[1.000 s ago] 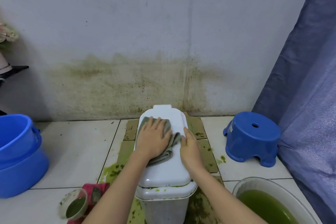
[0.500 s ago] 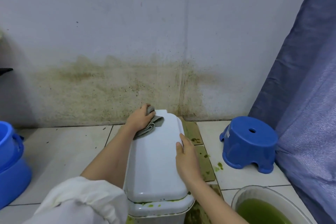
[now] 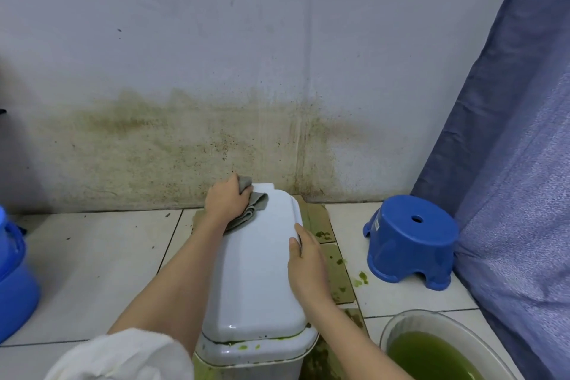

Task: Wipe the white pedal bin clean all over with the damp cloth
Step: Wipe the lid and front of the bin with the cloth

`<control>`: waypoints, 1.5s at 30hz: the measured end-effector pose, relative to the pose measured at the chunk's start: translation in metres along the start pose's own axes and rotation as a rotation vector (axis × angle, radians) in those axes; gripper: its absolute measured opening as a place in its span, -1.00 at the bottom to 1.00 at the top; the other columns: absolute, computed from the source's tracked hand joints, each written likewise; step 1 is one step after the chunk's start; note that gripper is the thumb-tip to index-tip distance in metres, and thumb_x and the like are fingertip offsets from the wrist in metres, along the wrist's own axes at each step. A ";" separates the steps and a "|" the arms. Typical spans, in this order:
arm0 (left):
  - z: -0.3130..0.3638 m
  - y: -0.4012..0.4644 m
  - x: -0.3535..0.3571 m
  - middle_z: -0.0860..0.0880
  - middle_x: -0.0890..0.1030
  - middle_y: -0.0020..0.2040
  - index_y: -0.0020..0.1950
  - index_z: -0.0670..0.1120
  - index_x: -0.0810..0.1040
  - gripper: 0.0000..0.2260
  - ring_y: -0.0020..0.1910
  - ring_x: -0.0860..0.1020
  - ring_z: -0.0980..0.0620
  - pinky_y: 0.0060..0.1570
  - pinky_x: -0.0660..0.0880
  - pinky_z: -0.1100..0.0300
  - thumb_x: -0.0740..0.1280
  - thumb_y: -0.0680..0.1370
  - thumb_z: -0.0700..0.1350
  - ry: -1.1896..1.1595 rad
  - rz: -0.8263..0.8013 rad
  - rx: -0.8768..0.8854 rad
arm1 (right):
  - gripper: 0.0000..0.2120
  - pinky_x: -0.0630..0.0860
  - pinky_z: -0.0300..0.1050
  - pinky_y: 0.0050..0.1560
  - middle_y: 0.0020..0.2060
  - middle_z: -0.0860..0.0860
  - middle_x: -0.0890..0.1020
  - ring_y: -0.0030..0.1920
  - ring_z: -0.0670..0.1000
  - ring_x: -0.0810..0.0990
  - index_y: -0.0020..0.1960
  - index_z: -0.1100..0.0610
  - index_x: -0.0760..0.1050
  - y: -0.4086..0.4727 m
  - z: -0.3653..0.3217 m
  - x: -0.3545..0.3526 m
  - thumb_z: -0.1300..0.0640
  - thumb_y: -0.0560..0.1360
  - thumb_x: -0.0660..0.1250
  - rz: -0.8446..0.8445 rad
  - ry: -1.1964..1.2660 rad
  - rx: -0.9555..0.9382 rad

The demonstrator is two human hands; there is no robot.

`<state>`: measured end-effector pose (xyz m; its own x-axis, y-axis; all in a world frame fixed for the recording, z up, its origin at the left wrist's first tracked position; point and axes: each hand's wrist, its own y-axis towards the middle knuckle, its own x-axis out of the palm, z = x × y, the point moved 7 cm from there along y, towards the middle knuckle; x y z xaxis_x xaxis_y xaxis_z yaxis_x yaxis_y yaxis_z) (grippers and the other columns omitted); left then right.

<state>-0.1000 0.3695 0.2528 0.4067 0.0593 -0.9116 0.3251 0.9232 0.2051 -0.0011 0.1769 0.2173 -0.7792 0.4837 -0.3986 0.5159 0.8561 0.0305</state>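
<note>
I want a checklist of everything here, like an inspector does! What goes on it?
Surface: white tiled floor with green splashes; stained cardboard lies under the bin.
Job's things: white bin, lid closed, green grime along the front rim; grey cloth bunched on the lid's far left corner.
Clutter: blue stool; basin of green liquid; blue bucket.
Hands: left hand grips the cloth; right hand rests on the lid's right edge.
Cables: nothing seen.
Surroundings: wall stained greenish-brown low down; blue curtain on the right.
</note>
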 end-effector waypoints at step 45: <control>-0.010 0.013 0.009 -0.02 0.44 0.37 0.42 -0.02 0.30 -0.53 0.31 0.43 -0.06 0.19 0.33 0.09 0.25 0.56 0.09 -0.221 -0.084 0.099 | -0.45 0.39 -0.07 0.31 0.41 -0.09 0.37 0.38 -0.03 0.36 0.50 -0.03 0.16 -0.026 -0.005 -0.001 -0.10 0.56 0.20 0.097 -0.147 -0.095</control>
<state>-0.1011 0.3854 0.2440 0.5480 -0.1104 -0.8291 0.4431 0.8791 0.1758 -0.0158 0.1549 0.2216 -0.6636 0.5386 -0.5192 0.5445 0.8236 0.1585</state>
